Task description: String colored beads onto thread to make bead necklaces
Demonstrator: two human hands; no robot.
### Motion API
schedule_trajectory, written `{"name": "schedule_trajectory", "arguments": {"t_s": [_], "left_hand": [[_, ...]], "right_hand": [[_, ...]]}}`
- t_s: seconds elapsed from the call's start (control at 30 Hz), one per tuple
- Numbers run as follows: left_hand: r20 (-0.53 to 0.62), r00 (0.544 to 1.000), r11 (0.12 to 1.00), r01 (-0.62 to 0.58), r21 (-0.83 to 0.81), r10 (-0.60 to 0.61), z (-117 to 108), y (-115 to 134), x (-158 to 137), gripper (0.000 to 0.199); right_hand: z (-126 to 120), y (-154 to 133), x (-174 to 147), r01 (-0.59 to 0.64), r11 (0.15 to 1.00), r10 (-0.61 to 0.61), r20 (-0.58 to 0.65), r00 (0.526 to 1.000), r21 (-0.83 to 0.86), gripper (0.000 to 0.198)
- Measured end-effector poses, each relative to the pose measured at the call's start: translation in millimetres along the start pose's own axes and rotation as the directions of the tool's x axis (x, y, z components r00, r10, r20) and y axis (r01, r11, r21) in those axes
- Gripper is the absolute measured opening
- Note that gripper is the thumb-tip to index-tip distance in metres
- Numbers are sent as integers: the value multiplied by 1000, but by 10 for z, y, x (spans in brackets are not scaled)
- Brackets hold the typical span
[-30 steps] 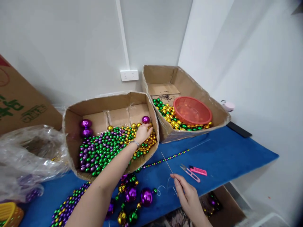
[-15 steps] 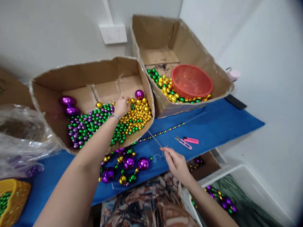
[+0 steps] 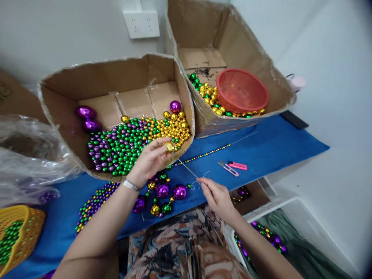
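Between the thumb and fingers of my left hand (image 3: 150, 161) is a gold bead (image 3: 169, 147), held over the front right rim of the left cardboard box (image 3: 116, 73). My right hand (image 3: 216, 197) pinches a thin needle (image 3: 187, 168) whose far end reaches close to the gold bead; whether it has entered the bead I cannot tell. White thread (image 3: 195, 186) curls beside my right fingertips. Below my hands, a strand of large purple, gold and green beads (image 3: 162, 190) lies on the blue cloth (image 3: 276, 149). Loose green, purple and gold beads (image 3: 124, 145) fill the box's lower part.
Behind on the right, another cardboard box (image 3: 200, 120) holds beads and a red bowl (image 3: 242, 91). Pink thread snips (image 3: 229, 169) and a pink lighter (image 3: 238, 166) lie right of a small-bead strand (image 3: 203, 157). A yellow basket (image 3: 31, 228) stands left; a white bin (image 3: 308, 217) is lower right.
My left hand has come back out of the bead pile toward me and now holds a gold bead near the needle. My right hand keeps its pinch. The view has shifted slightly.
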State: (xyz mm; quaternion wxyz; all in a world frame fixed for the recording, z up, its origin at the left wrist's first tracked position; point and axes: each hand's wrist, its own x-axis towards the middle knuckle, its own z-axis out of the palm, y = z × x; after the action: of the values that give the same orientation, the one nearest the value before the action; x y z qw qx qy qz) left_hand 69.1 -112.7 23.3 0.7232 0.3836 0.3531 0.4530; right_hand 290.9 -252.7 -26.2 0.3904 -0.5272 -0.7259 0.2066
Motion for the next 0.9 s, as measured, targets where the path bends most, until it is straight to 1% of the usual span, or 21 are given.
{"name": "schedule_trajectory", "arguments": {"t_s": [0.1, 0.2, 0.4, 0.53, 0.63, 0.77, 0.9], "left_hand": [[15, 995, 990, 99, -100, -98, 9, -142, -206, 30], [24, 991, 978, 135, -156, -133, 14, -225, -342, 33], [4, 992, 974, 127, -189, -128, 11, -236, -440, 36], [-52, 993, 976, 90, -199, -103, 33, -234, -459, 28], [-84, 992, 967, 69, -247, -92, 66, -248, -476, 22], [-116, 985, 947, 85, -310, -126, 106, -303, -487, 25], [-180, 971, 908, 71, -412, -158, 136, -366, -478, 14]], "right_hand": [[22, -9, -7, 31, 999, -32, -23, 999, -37, 22], [22, -28, -1, 59, 996, -63, -45, 997, -69, 22], [-2, -88, -40, 91, 990, -94, -22, 995, -105, 22], [13, -94, -87, 99, 987, -101, -12, 995, -129, 23], [22, -98, -99, 101, 986, -103, -12, 995, -129, 23], [43, -94, -128, 103, 989, -105, -4, 995, -109, 24], [83, -64, -184, 117, 985, -117, 7, 993, -127, 24]]}}
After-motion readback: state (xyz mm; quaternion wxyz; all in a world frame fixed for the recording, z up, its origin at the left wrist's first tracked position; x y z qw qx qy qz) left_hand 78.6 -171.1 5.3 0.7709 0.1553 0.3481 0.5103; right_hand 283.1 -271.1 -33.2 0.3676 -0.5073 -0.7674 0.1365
